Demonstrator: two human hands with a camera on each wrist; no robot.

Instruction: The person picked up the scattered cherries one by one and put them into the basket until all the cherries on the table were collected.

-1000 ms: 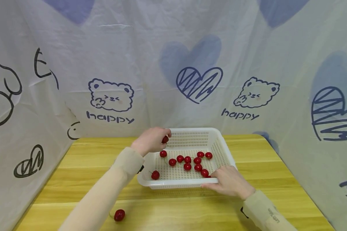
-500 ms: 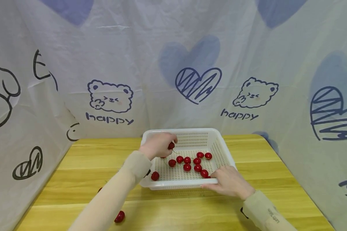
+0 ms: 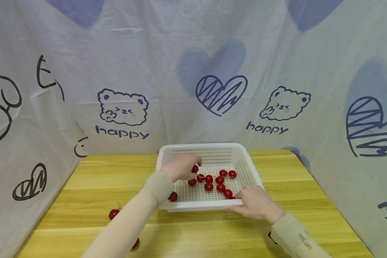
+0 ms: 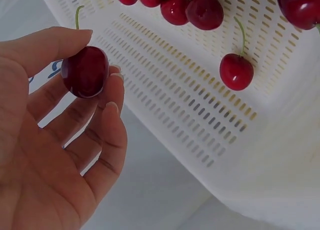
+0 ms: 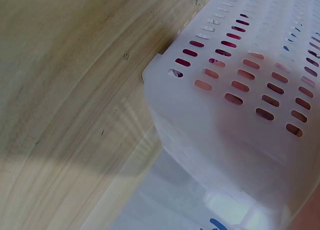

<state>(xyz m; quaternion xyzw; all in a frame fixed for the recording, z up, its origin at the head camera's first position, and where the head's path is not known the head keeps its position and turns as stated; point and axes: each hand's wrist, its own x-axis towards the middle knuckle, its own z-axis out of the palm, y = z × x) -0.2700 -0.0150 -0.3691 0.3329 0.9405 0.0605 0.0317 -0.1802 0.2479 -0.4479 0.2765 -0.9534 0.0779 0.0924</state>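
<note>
A dark red cherry (image 4: 85, 72) with a green stem is pinched between the thumb and fingers of my left hand (image 3: 180, 167). That hand is inside the left part of a white perforated plastic basket (image 3: 196, 205), low over other cherries. My right hand (image 3: 257, 202) grips the basket's front right corner, thumb outside and fingers over the rim. Several red cherries (image 3: 220, 187) lie scattered on the basket floor, mostly in the middle and right. A lone cherry (image 4: 236, 71) with its stem up shows in the left wrist view.
On the wooden table (image 3: 84, 190), left of the basket, lies a cherry (image 3: 114, 214) with a stem. Another cherry (image 3: 135, 244) nearer the front is partly hidden by my left sleeve (image 3: 129, 218). A white printed cloth (image 3: 180, 125) hangs behind the table and at both sides.
My left hand has moved right and down into the basket with its cherry. A table cherry has come into view from behind the left sleeve. The right hand keeps its place.
</note>
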